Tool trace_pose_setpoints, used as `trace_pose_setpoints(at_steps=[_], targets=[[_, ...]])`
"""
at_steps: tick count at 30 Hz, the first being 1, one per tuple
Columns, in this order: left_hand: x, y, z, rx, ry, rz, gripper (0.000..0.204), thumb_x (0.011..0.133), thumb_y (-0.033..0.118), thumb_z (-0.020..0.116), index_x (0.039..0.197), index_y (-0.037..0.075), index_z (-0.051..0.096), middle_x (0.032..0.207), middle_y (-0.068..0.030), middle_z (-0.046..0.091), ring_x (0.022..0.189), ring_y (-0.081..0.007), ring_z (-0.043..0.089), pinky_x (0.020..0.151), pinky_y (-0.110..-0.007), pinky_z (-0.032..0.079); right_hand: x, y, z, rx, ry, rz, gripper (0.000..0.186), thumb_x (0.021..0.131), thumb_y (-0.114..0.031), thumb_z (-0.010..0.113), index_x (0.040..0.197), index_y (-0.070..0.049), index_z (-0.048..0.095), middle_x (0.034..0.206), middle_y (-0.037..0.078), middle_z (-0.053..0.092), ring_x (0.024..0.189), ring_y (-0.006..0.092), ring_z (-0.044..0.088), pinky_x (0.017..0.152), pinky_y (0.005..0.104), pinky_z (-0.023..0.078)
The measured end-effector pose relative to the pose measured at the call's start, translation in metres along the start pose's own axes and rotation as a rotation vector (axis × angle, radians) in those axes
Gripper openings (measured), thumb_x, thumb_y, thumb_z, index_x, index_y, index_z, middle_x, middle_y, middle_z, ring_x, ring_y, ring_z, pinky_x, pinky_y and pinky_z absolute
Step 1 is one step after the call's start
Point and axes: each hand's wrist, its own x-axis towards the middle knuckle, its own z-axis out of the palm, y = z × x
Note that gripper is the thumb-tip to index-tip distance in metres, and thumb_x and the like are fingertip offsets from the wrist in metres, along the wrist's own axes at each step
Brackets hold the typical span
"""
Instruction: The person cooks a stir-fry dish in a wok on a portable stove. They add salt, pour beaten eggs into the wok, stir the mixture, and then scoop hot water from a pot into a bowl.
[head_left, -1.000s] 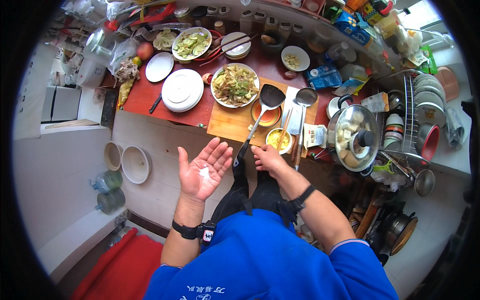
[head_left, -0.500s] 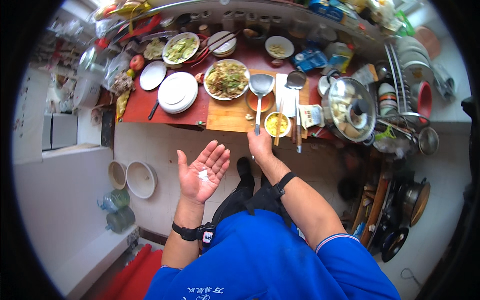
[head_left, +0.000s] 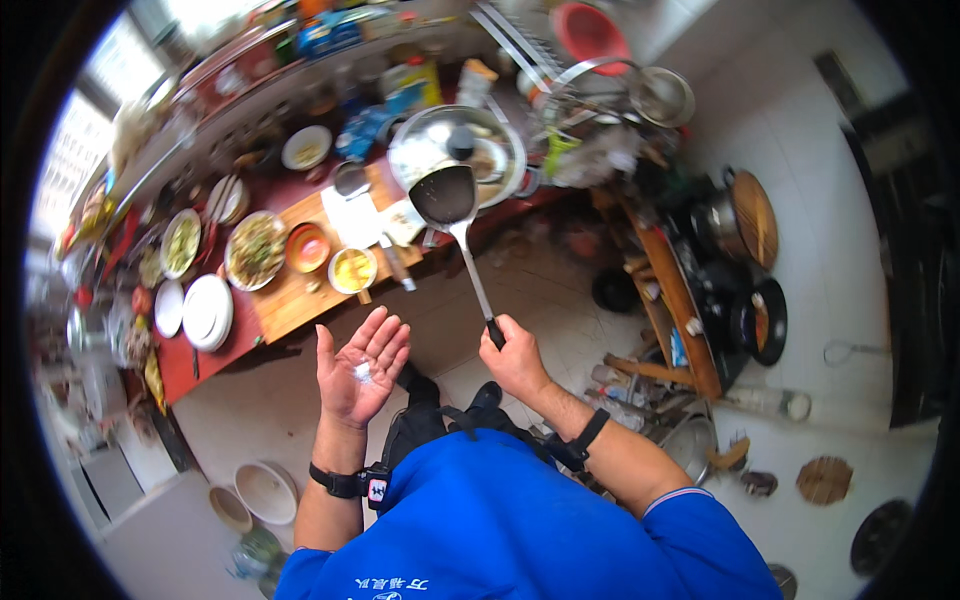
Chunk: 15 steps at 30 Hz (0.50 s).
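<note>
Palm up, my left hand (head_left: 355, 372) is open, with a small mound of white substance (head_left: 363, 371) lying in it. My right hand (head_left: 512, 355) grips the black handle of a metal turner (head_left: 472, 275), whose broad dark blade is raised in front of the lidded pot (head_left: 500, 170). Behind my hands, a wooden board (head_left: 280, 320) bears a plate of cooked food (head_left: 253, 255), an orange bowl (head_left: 308, 247), a bowl of yellow food (head_left: 352, 268) and utensils (head_left: 395, 265).
The red table (head_left: 190, 378) holds stacked white plates (head_left: 208, 313) and side dishes (head_left: 180, 245). A wire dish rack (head_left: 505, 35) stands beyond the pot. At the right are a wooden shelf (head_left: 690, 350), pans (head_left: 762, 320) and pots (head_left: 690, 445); basins (head_left: 265, 490) sit at the lower left.
My right hand took the turner from the board and lifted it to the right. The view has swung toward the right side of the kitchen. My left palm stays up with the white substance.
</note>
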Motion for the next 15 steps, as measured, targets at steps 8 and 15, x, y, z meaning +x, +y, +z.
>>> trace_pose_setpoints(at_steps=[8,15], targets=[[0.068,-0.188,0.048,0.053,0.021,-0.363,0.086,0.1,0.07,0.04,0.147,-0.001,0.05,0.142,-0.0212,0.059,0.134,-0.0359,0.056,0.115,-0.047,0.043,-0.128,0.112,-0.188,0.066,0.417,0.192,0.016,0.091,-0.014,0.065,0.088,-0.001,0.056,0.067,0.015,0.059,0.06,0.0268,0.058,0.057,0.0397,0.047],[0.077,-0.293,0.049,0.137,0.039,-0.532,0.086,0.099,0.071,0.041,0.146,-0.001,0.051,0.142,-0.0205,0.06,0.133,-0.035,0.057,0.115,-0.047,0.043,-0.219,0.204,-0.297,0.065,0.65,0.48,0.02,0.093,-0.019,0.064,0.087,-0.001,0.057,0.068,0.015,0.062,0.059,0.025,0.06,0.056,0.0407,0.047]])
